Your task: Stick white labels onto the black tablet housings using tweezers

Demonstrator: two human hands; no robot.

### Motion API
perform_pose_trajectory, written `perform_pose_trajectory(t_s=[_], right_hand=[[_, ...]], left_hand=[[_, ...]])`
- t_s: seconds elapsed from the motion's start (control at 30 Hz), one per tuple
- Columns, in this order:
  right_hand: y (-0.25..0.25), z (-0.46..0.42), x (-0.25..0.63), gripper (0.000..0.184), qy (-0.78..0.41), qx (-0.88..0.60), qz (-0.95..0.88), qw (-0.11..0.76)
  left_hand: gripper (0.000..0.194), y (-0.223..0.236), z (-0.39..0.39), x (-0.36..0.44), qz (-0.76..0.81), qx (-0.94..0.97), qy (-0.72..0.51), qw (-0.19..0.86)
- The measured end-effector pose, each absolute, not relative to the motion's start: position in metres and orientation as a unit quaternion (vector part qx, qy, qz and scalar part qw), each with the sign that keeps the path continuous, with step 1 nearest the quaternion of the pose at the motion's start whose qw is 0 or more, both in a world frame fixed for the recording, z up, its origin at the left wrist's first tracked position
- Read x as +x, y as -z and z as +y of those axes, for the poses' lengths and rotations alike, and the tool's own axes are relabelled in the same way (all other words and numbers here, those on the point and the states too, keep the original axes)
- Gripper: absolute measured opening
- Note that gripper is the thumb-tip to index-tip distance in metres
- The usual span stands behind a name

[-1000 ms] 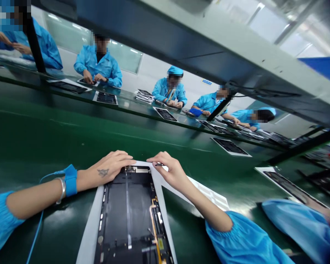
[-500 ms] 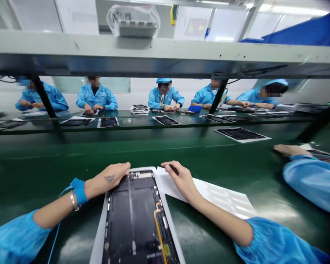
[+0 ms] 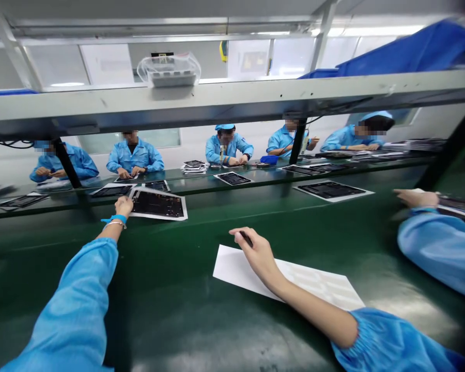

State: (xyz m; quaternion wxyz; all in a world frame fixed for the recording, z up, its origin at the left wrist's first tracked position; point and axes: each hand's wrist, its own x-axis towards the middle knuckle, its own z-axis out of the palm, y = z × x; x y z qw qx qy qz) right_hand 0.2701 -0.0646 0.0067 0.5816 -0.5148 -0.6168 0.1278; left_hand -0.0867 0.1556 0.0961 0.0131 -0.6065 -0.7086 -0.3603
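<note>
the left hand (image 3: 124, 206) touches a tablet panel (image 3: 157, 204) on the green surface (image 3: 170, 289), grip unclear; the right hand (image 3: 256, 253) pinches a small dark tool (image 3: 246, 238) above a white sheet (image 3: 287, 274); co-workers in blue (image 3: 135, 157) sit beyond.

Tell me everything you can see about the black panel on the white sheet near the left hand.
The black panel is a flat, tablet-style rectangle, dark with a slight sheen, with small lighter fittings along its edges, too small to identify. It lies flat, long side running across the view, on a white sheet whose margin shows around it. The sheet rests on the green bench surface. The left hand is at the sheet's left edge, apparently touching it.
</note>
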Motion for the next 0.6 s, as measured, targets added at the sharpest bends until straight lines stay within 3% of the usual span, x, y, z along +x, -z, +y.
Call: perform_pose_trajectory(t_s=[0.13,0.27,0.43,0.6], right_hand=[[-0.003,-0.061,0.273,0.036,-0.115,-0.511,-0.629,0.575],[0.000,-0.059,0.273,0.033,-0.124,-0.515,-0.638,0.560],[0.003,-0.060,0.272,0.032,-0.143,-0.532,-0.636,0.540],[0.005,-0.060,0.272,0.032,-0.132,-0.539,-0.651,0.517]], left_hand=[[0.040,-0.086,0.145,-0.084,-0.679,-0.650,0.337,0.058],[0.044,-0.056,0.107,-0.056,-0.533,-0.801,0.261,0.073],[0.051,-0.003,0.039,-0.017,-0.376,-0.915,0.149,0.009],[0.059,0.019,0.019,-0.009,-0.363,-0.923,0.089,-0.086]])
